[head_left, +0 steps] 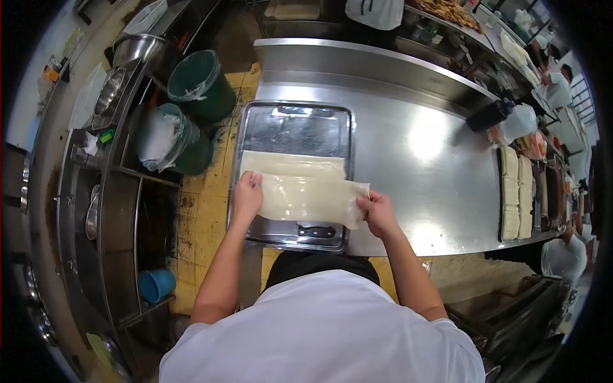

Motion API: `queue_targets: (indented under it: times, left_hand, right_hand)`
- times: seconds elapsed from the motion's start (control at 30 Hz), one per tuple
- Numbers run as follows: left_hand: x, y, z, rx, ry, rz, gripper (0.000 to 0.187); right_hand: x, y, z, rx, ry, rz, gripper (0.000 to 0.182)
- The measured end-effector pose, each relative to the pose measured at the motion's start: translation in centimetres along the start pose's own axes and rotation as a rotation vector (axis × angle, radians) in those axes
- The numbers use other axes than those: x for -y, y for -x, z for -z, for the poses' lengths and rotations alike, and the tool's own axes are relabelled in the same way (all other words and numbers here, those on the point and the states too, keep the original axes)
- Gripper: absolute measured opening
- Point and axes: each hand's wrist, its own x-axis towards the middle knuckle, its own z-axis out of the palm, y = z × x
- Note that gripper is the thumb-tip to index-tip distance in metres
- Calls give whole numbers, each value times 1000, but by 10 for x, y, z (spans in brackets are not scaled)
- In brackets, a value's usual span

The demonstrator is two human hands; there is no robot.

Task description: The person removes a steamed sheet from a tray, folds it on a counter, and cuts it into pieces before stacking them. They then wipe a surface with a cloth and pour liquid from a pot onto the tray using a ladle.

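Stretched between my two hands is a pale, thin sheet of dough (300, 199). My left hand (248, 196) pinches its left end, and my right hand (378, 212) grips its right end, where the edge hangs in a fold. Beneath it lies a shiny metal tray (297, 131). A second dough sheet (294, 162) rests flat in the tray, partly covered by the held one. Near the tray's front edge, a black-handled tool (317, 231) lies below the dough; its full shape is hidden.
The tray sits on a steel table (415, 172) with a raised back ledge (377, 67). Black bottles (490, 115) stand at the far right, near trays of pale dough blocks (516, 191). Green bins (203, 89) and a steel shelf (121, 210) are at left. Other people are at right.
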Motion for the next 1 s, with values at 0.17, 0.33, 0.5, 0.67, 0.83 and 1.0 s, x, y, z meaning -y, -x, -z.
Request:
queue_targets:
  times: [0.17,0.33,0.5,0.67,0.83,1.0]
  left_hand:
    - [40,-43,10,2,50,33,22]
    - [51,-77,7,30,96,37,22]
    - [53,-96,3,51,73,43,20]
    - [59,-101,-2,28,64,4,25]
    - [56,-101,1,53,50,33,21]
    - [49,-98,7,61,46,53,23]
  right_hand:
    - [4,-36,-51,-52,-51,3,28]
    - [9,-65,-66,-114,-59,24,29]
    - [16,-79,-67,-135,-8,-9,29]
    - [23,-81,-71,-164,38,-34,30]
    - [23,-82,-72,-162,63,-21,30]
    - [21,-82,-70,-157,81,-20,29]
